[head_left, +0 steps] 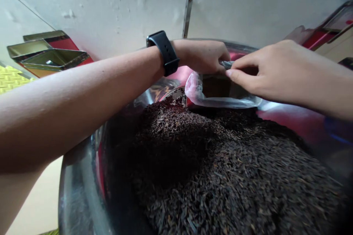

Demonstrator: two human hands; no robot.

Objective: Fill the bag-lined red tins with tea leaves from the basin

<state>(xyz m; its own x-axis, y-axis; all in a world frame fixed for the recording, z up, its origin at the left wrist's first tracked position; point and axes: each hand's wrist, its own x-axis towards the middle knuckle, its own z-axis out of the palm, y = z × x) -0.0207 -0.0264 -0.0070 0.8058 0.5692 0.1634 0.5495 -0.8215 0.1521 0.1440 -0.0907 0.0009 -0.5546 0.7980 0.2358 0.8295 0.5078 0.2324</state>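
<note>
Both hands are at the far side of a big basin of dark loose tea leaves. My right hand pinches a gathered bit of a clear plastic bag between thumb and forefinger. Just left of it, my left hand is closed on the same gathered edge; most of its fingers are hidden, and a black watch is on that wrist. The bag's mouth is spread loosely below the hands, over a dark opening. Part of a red container shows beneath the bag, beside the tea.
Several open red tins lie at the left near a yellow woven mat. More red tins are at the right edge. Behind the basin rim stands a pale wall with a metal strip.
</note>
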